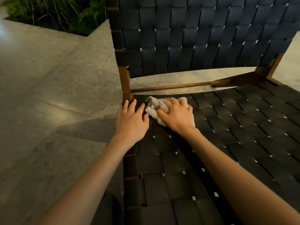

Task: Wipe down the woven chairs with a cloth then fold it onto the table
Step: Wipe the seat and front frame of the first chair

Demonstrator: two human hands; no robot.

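Observation:
A chair of black woven straps on a brown wooden frame fills the view; its seat [227, 143] spreads to the right and its backrest [194, 38] stands behind. A crumpled beige cloth [154, 106] lies on the seat's back left corner. My right hand [177, 114] lies on top of the cloth with fingers spread over it, pressing it to the straps. My left hand [131, 120] rests flat on the seat's left edge, fingers straight, just left of the cloth.
Grey stone floor [48, 95] lies to the left of the chair. A planter bed with green ferns [56, 13] sits at the top left. A wooden post [125, 83] and crossbar [178, 86] join seat and backrest.

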